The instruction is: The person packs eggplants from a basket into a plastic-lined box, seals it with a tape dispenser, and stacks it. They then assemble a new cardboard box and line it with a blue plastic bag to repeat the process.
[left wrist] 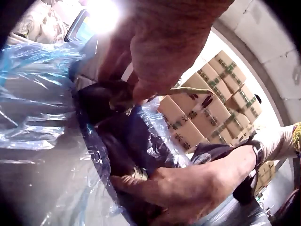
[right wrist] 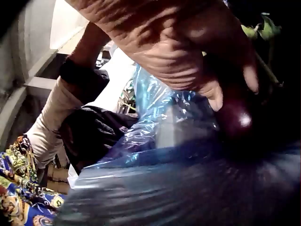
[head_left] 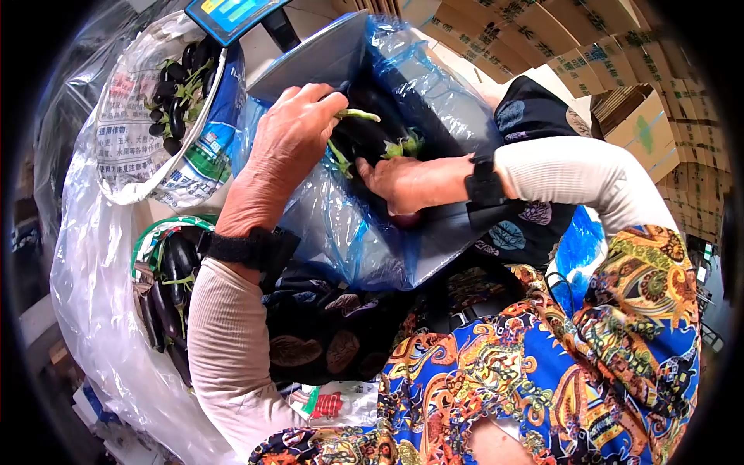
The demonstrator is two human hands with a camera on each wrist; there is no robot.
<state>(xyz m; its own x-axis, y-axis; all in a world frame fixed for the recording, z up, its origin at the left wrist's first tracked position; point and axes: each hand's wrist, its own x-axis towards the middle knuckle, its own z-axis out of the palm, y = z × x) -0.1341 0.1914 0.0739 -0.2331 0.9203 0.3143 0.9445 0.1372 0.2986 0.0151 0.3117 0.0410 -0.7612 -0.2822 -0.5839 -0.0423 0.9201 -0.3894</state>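
A carton (head_left: pixel 310 66) lined with clear blue plastic (head_left: pixel 329 217) holds several dark purple eggplants with green stems. At its far left side, my left hand (head_left: pixel 291 128) holds an eggplant (left wrist: pixel 101 96) near the stem end; a pale green stem (head_left: pixel 360 115) sticks out past the fingers. My right hand (head_left: pixel 415 184) reaches down inside the carton, thumb and fingers around the rounded end of a glossy eggplant (right wrist: pixel 237 117). Green caps (head_left: pixel 403 146) of other eggplants show beside that hand. Shadow hides much of the carton's inside.
A white woven sack (head_left: pixel 128 147) with small eggplants stands at the left. Below it, another sack (head_left: pixel 151 231) holds longer eggplants. A blue-framed screen (head_left: pixel 232 17) stands beyond the carton. Stacked cardboard boxes (head_left: pixel 558 31) fill the far right. Clear plastic sheeting (head_left: pixel 85 271) hangs along the left.
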